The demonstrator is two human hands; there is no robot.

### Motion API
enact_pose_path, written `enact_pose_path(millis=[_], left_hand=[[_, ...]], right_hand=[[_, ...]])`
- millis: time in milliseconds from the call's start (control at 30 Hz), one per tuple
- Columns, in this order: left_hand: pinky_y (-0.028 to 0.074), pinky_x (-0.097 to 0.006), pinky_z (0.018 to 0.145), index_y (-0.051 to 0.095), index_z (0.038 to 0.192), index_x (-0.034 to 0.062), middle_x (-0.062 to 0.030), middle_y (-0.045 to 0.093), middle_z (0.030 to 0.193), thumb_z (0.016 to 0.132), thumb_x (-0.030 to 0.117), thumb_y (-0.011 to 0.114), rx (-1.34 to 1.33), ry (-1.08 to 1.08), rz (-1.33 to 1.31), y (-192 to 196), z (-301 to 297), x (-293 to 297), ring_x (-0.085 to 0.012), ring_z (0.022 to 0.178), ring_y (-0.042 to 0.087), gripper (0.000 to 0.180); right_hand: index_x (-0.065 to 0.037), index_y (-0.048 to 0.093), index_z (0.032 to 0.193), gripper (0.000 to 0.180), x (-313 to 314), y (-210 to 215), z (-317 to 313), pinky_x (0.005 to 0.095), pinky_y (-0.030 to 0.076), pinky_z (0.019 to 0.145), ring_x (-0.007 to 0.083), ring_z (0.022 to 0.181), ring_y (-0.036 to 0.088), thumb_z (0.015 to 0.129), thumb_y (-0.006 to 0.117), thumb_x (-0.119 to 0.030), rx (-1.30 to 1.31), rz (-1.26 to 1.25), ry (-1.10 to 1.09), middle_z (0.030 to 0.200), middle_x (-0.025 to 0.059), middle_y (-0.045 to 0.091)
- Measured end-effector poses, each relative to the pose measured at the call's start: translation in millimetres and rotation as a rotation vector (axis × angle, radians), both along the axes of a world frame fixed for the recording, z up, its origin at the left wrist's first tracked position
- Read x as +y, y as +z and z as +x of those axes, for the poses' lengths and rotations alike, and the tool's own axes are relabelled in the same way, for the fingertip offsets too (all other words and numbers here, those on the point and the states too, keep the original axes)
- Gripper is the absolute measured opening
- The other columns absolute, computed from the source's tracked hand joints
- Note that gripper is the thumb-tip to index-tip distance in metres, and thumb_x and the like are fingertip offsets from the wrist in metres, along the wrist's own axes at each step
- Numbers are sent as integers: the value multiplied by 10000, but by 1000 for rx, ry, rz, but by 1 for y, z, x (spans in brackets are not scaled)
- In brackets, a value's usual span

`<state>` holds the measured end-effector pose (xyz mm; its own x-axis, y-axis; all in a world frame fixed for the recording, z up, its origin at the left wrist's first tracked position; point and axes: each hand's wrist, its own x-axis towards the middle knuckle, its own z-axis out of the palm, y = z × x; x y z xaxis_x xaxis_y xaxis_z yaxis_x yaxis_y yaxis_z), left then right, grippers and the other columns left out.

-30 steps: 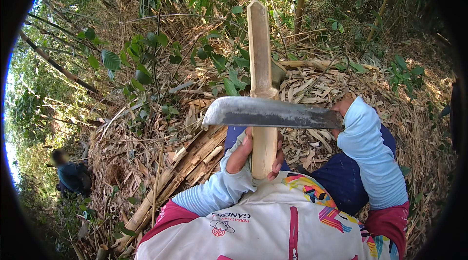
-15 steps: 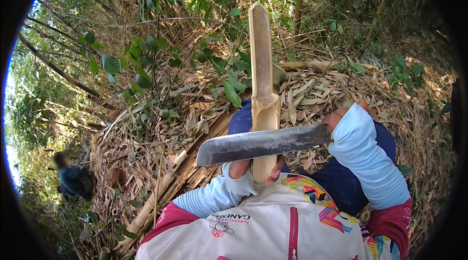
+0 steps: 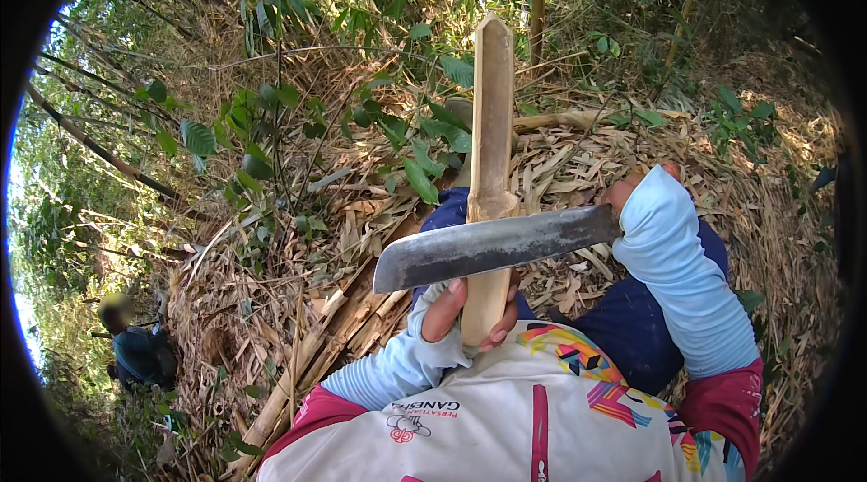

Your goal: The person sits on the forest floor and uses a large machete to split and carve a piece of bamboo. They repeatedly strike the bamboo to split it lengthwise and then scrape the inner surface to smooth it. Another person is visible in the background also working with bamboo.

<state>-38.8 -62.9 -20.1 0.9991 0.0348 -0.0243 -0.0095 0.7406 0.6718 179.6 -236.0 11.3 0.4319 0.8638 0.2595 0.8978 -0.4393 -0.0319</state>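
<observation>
- Head view: split bamboo piece point(image 3: 492, 121), pale edges, browner inner face, pointed far tip, node partway; held lengthwise before the torso.
- Left hand point(image 3: 442, 312) clasps its near end; right hand point(image 3: 623, 191) grips machete point(image 3: 488, 247), blade crossing over bamboo, contact unclear.
- Versus half-second earlier: blade nearer node, left thumb uncovered.

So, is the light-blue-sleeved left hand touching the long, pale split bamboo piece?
Touching: in the head view, the left hand grips the bamboo piece, thumb at one edge, fingertips curled over the other.
</observation>
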Motion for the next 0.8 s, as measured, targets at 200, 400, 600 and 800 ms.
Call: enact_pose_path(millis=[200, 400, 600, 800], left_hand=[[394, -223, 455, 427, 1179, -17, -96, 457, 978, 927, 549, 482, -38, -149, -81, -12, 2, 6, -143, 640, 530, 622], [393, -232, 437, 411, 1199, -3, -110, 442, 990, 922, 566, 484, -19, 53, 42, 7, -4, -7, -146, 617, 530, 637], [393, -228, 451, 430, 1187, 9, -96, 440, 991, 914, 578, 488, 5, -19, 31, 0, 0, -2, -138, 624, 529, 634], [395, -229, 453, 432, 1168, -12, -87, 449, 981, 913, 577, 495, 3, -30, 7, -4, 2, 3, -140, 615, 525, 645]], right_hand=[[-128, 586, 779, 182, 3, 8, -12, 492, 398, 694, 285, 687, 603, 636, 654, -218, 4, 55, 102, 667, 59, 566], [-125, 605, 792, 213, 5, 7, -9, 461, 412, 713, 282, 694, 617, 617, 676, -223, 159, 58, -6, 695, 59, 603], [-117, 550, 705, 217, 4, 5, -9, 416, 411, 639, 275, 605, 531, 588, 706, -213, -69, 118, 111, 602, 53, 485], [-117, 551, 742, 99, 4, 7, -9, 477, 401, 709, 279, 646, 583, 705, 609, -188, -10, 92, 75, 644, 52, 543]])
